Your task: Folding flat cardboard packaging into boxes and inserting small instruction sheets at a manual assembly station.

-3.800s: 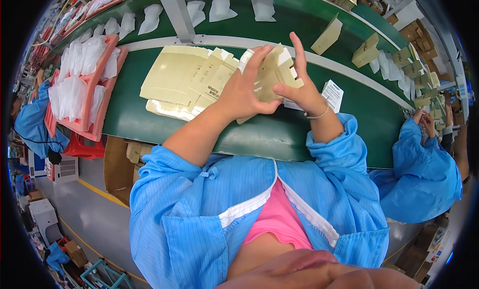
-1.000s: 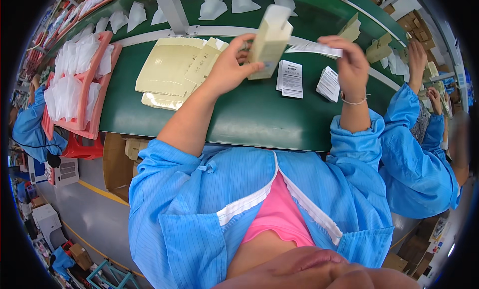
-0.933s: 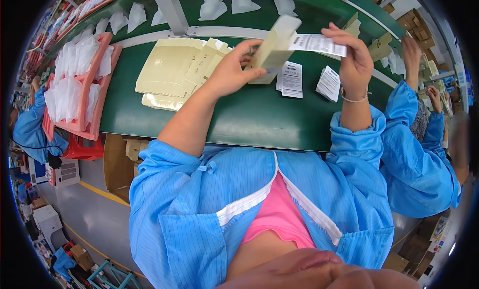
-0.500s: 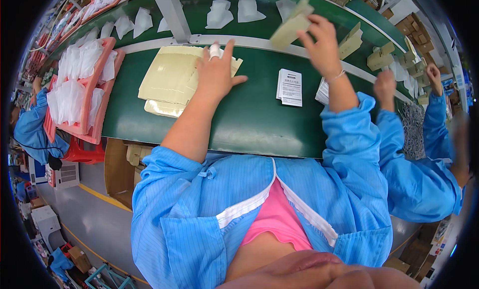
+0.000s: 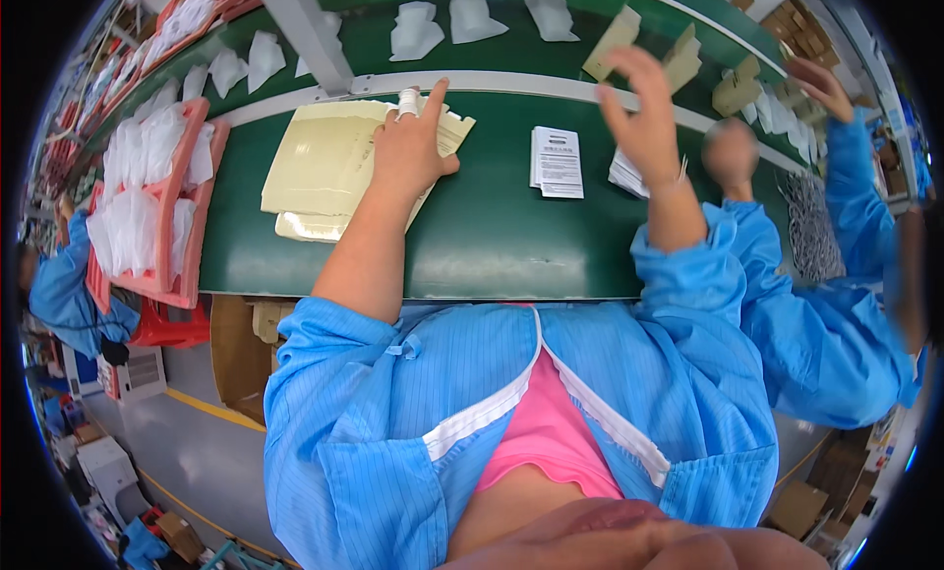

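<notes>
My left hand point(image 5: 411, 155) lies over the right part of a stack of flat cream cardboard blanks point(image 5: 320, 167), its fingers spread and a white wrap on one finger. My right hand point(image 5: 644, 113) is raised at the far edge of the green table, empty, with thumb and fingers apart. Just beyond it, a folded cream carton point(image 5: 615, 41) stands on the green belt. Between my hands lies a small pile of printed white leaflets point(image 5: 558, 163). A second leaflet pile point(image 5: 626, 174) sits by my right wrist, partly covered by it.
Pink racks point(image 5: 182, 216) with white pouches stand at the left. White pouches point(image 5: 417, 31) and more cartons point(image 5: 736, 88) line the belt behind a metal rail point(image 5: 492, 82) and post point(image 5: 305, 29). A co-worker's blue sleeves point(image 5: 816, 324) are close on my right, near grey cables point(image 5: 811, 231).
My right hand has let go of the cream carton, which now stands on the belt, and has drawn back slightly. My left hand stays on the blanks.
</notes>
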The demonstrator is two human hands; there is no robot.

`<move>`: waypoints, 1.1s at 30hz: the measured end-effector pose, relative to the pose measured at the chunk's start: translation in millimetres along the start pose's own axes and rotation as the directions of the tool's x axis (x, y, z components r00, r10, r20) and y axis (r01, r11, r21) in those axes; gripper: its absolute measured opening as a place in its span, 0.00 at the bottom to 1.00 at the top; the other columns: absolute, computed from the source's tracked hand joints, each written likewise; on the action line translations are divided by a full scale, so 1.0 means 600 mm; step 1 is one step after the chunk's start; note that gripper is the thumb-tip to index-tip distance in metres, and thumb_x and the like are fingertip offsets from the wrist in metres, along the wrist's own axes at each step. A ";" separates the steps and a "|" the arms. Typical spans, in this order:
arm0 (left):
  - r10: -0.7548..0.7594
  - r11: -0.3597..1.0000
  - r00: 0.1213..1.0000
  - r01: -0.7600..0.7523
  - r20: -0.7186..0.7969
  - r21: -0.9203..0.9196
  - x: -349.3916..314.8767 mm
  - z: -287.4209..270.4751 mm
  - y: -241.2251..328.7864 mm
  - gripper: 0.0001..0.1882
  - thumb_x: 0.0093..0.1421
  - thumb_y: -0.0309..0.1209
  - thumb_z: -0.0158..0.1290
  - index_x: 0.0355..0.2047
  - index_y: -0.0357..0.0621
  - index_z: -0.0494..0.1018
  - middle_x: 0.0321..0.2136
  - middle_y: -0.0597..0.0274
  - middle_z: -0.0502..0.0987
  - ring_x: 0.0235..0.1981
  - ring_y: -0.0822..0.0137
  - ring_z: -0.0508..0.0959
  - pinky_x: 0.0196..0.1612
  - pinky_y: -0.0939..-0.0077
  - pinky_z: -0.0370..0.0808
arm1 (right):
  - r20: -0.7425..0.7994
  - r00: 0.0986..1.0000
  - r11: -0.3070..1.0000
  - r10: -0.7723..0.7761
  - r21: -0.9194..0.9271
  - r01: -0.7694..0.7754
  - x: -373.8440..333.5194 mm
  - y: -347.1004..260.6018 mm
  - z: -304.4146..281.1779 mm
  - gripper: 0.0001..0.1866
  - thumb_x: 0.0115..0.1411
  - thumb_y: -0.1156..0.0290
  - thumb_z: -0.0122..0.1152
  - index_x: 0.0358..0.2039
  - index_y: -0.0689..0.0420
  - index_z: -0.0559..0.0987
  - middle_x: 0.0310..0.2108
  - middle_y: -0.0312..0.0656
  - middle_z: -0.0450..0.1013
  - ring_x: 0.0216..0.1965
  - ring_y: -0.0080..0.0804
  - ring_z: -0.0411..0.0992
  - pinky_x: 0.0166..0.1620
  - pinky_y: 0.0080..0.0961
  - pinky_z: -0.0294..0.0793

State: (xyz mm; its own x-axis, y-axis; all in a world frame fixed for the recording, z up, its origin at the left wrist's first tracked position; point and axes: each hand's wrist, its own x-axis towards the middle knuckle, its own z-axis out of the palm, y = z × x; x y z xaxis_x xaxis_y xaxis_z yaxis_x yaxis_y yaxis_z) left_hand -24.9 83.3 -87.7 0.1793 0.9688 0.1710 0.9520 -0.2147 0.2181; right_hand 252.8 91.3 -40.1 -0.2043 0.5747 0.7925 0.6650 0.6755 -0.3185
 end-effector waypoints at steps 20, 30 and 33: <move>0.145 0.989 0.987 -0.144 0.072 -0.020 -0.027 -0.008 0.038 0.46 0.42 0.35 0.60 0.62 0.56 0.51 0.52 0.44 0.67 0.47 0.44 0.72 0.47 0.57 0.70 | 0.394 0.744 0.744 0.540 0.189 -0.641 -0.572 -0.177 -0.177 0.07 0.54 0.77 0.55 0.34 0.57 0.78 0.36 0.42 0.74 0.38 0.40 0.73 0.42 0.29 0.72; 0.186 0.978 0.983 -0.184 0.010 -0.101 -0.075 -0.020 0.044 0.45 0.45 0.32 0.58 0.63 0.54 0.50 0.52 0.42 0.67 0.51 0.45 0.69 0.53 0.59 0.66 | 0.259 0.457 0.487 0.851 -0.062 -0.871 -0.696 -0.106 -0.260 0.09 0.56 0.74 0.54 0.37 0.57 0.77 0.37 0.45 0.74 0.37 0.41 0.73 0.42 0.29 0.72; 0.185 0.975 0.982 -0.187 -0.022 -0.116 -0.084 -0.023 0.050 0.44 0.45 0.30 0.58 0.63 0.53 0.51 0.52 0.43 0.67 0.52 0.47 0.69 0.53 0.62 0.66 | 0.289 0.444 0.487 0.848 -0.098 -0.868 -0.727 -0.090 -0.260 0.10 0.56 0.74 0.54 0.38 0.57 0.77 0.38 0.45 0.74 0.38 0.40 0.73 0.43 0.29 0.72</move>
State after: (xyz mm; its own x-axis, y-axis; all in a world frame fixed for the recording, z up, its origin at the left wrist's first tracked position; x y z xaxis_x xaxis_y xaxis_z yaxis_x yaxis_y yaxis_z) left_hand -9.0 26.4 -76.7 0.3472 0.9092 0.2299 0.8663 -0.4048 0.2926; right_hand 418.2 -268.2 -287.5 0.2657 0.9616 -0.0689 0.5717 -0.2147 -0.7919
